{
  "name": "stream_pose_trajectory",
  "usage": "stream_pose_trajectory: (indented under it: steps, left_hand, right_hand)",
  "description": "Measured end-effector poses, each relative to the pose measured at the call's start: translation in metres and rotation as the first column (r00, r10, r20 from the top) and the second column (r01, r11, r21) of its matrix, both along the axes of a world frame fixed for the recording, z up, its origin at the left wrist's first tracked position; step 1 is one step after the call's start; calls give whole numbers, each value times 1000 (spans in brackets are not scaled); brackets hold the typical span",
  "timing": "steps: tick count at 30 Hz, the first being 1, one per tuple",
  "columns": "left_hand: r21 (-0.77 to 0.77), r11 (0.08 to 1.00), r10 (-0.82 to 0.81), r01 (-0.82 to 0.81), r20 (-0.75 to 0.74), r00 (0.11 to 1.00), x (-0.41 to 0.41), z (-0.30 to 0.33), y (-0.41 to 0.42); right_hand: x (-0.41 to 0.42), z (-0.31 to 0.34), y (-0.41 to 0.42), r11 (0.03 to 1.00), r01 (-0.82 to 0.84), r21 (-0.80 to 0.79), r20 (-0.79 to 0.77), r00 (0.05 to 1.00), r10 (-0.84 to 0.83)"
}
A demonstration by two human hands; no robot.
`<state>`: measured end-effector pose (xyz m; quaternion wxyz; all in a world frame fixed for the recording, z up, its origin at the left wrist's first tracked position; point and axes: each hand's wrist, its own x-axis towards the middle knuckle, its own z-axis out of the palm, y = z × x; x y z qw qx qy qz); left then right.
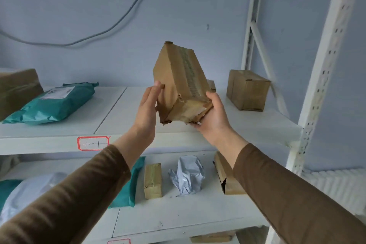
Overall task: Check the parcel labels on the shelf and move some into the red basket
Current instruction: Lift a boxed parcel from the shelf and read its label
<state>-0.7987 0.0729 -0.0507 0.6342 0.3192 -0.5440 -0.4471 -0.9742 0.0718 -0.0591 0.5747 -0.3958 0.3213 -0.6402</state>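
Observation:
I hold a brown cardboard parcel (181,81) tilted up in the air above the upper shelf (111,113). Its near end is torn and crumpled, and a strip of printed tape runs along its top face. My right hand (214,117) cups the parcel from below at the torn end. My left hand (147,109) lies flat against its left side, fingertips on the edge. No label shows on the faces turned toward me. The red basket is not in view.
On the upper shelf lie a teal mailer bag with a white label (53,103), a brown box at far left (17,89) and a small taped box (247,90) at right. The lower shelf (178,214) holds teal, grey and brown parcels. A white rack upright (320,77) stands at right.

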Motion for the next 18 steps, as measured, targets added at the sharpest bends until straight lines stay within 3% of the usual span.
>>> stream_pose_trajectory:
  steps: [4,8,11,18]
  left_hand:
    - [-63,997,-50,44,-98,994,-28,-1,37]
    - [-131,989,-77,72,-34,996,-60,-7,83]
    - [-134,981,-139,140,11,990,-81,-16,114]
    - [-18,984,-175,175,-73,982,-88,-31,138]
  right_hand:
    - [-51,-18,46,996,-84,17,205,976,79]
    - [-91,-45,90,993,-112,43,293,952,95]
    - [-112,-60,119,988,-143,65,292,949,118]
    - [-129,-66,166,987,-128,99,193,975,107]
